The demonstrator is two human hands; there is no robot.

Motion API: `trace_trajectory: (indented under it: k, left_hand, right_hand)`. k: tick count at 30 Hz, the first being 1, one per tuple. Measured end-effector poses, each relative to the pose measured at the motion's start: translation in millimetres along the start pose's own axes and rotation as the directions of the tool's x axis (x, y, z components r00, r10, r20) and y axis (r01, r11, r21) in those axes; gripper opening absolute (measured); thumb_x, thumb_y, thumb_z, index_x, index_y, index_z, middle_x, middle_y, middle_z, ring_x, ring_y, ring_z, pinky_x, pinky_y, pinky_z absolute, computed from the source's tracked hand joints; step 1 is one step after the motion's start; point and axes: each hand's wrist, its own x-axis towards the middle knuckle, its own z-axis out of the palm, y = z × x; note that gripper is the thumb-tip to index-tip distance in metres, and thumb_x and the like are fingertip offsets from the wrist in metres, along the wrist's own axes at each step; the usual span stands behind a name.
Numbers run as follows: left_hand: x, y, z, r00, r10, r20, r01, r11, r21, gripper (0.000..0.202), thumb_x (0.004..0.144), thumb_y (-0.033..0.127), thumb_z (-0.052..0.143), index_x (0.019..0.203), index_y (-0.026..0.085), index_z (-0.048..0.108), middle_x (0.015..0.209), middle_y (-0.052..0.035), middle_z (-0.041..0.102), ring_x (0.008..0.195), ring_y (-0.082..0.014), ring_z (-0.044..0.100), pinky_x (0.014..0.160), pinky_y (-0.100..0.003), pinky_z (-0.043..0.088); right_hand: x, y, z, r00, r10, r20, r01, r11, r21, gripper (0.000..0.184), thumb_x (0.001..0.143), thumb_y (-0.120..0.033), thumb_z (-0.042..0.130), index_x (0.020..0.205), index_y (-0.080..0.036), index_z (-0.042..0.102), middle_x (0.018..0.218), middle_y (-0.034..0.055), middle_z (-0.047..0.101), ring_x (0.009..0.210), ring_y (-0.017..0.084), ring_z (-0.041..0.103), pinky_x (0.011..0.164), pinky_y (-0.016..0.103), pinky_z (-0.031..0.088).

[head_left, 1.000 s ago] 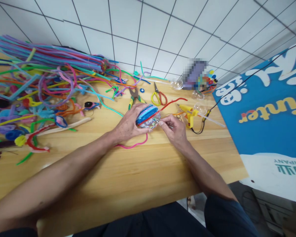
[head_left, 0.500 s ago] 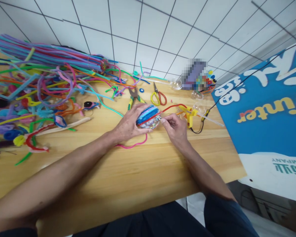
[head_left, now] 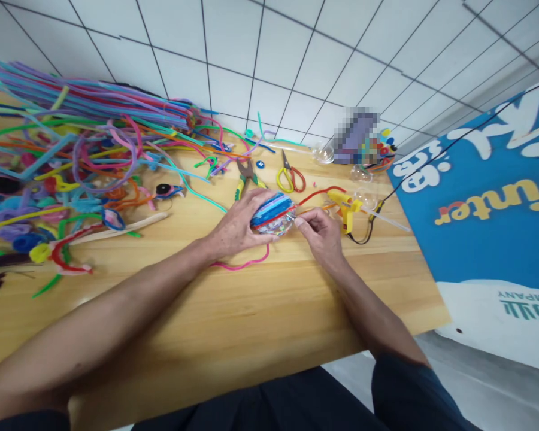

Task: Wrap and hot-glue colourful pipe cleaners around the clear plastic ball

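A small ball [head_left: 273, 214], seemingly a clear shell banded with blue fuzzy wire, is cupped from the left by the left hand [head_left: 236, 226]. The fingers are curled partly round it and the thumb is laid along its near side. Whether it rests on the wooden table [head_left: 251, 323] or is held just above it cannot be told. At the ball's right edge a red pipe cleaner [head_left: 320, 194] is pinched between thumb and forefinger of the right hand [head_left: 322, 234], the other fingers being folded in. Its free length arches away beyond the right hand toward a yellow glue gun [head_left: 347, 206]. The ball is judged light, slick where bare and, if the shell is thin plastic, easily cracked, so it is best held on the wrapped bands in a broad, gentle cup rather than squeezed. The red pipe cleaner is judged soft, springy and readily kinked, and is best gripped close to the ball. A pink pipe cleaner [head_left: 247, 263] lies just under the left wrist. Pliers [head_left: 245, 176] and scissors [head_left: 290, 177] lie beyond the hands, and a heap of coloured pipe cleaners [head_left: 94, 137] is spread well to the left of the left hand.
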Motion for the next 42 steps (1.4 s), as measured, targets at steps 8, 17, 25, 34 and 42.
trace_trajectory:
  k: [8,17,25,34,42]
  left_hand:
    - [1.0,1.5,-2.0,0.997,-0.047,-0.068,0.047,0.999,-0.004,0.095,0.082,0.047,0.096,0.16,0.029,0.045,0.154,-0.0146,0.061,0.146,-0.037,0.062,0.123,-0.058,0.053]
    - [-2.6,1.5,6.5,0.985,-0.073,-0.155,0.087,0.993,0.083,0.105,0.07,0.05,0.104,0.155,0.027,0.046,0.148,-0.0137,0.063,0.138,-0.037,0.064,0.115,-0.056,0.058]
    - [-3.4,3.0,8.1,0.987,-0.073,-0.141,0.088,0.99,0.109,0.105,0.072,0.052,0.102,0.155,0.028,0.044,0.151,-0.0148,0.06,0.143,-0.0386,0.061,0.12,-0.061,0.055]
    - [-4.3,3.4,7.2,0.99,-0.053,-0.128,0.068,0.991,0.112,0.105,0.074,0.055,0.102,0.156,0.028,0.043,0.15,-0.0154,0.059,0.143,-0.0392,0.061,0.12,-0.06,0.055]
    - [-4.4,3.5,7.8,0.993,-0.049,-0.11,0.064,0.989,0.137,0.104,0.075,0.054,0.1,0.158,0.028,0.042,0.152,-0.0162,0.058,0.144,-0.0394,0.06,0.121,-0.061,0.054]
  right_hand:
    - [-11.7,-6.6,-3.4,0.998,-0.07,-0.007,0.069,0.994,-0.082,0.023,0.101,-0.048,0.07,0.097,-0.026,0.066,0.078,-0.0023,0.067,0.065,0.015,0.057,0.062,0.03,0.048]
    - [-24.0,-11.7,12.0,0.923,-0.385,0.013,0.351,0.827,-0.438,0.007,0.105,-0.029,0.065,0.099,-0.028,0.066,0.088,0.0043,0.077,0.078,0.02,0.072,0.068,0.032,0.057]
    - [-23.1,-13.7,13.3,0.926,-0.378,0.007,0.336,0.815,-0.472,0.012,0.105,-0.028,0.065,0.093,-0.028,0.066,0.081,0.003,0.073,0.073,0.02,0.067,0.07,0.034,0.055]
    - [-21.2,-12.3,13.6,0.9,-0.436,0.019,0.392,0.789,-0.472,0.013,0.103,-0.026,0.065,0.09,-0.028,0.064,0.078,0.0024,0.071,0.07,0.019,0.065,0.066,0.033,0.052]
    - [-22.6,-18.2,13.3,0.931,-0.364,-0.033,0.308,0.829,-0.466,0.017,0.101,-0.024,0.064,0.086,-0.028,0.06,0.074,0.0,0.065,0.067,0.018,0.059,0.067,0.033,0.049]
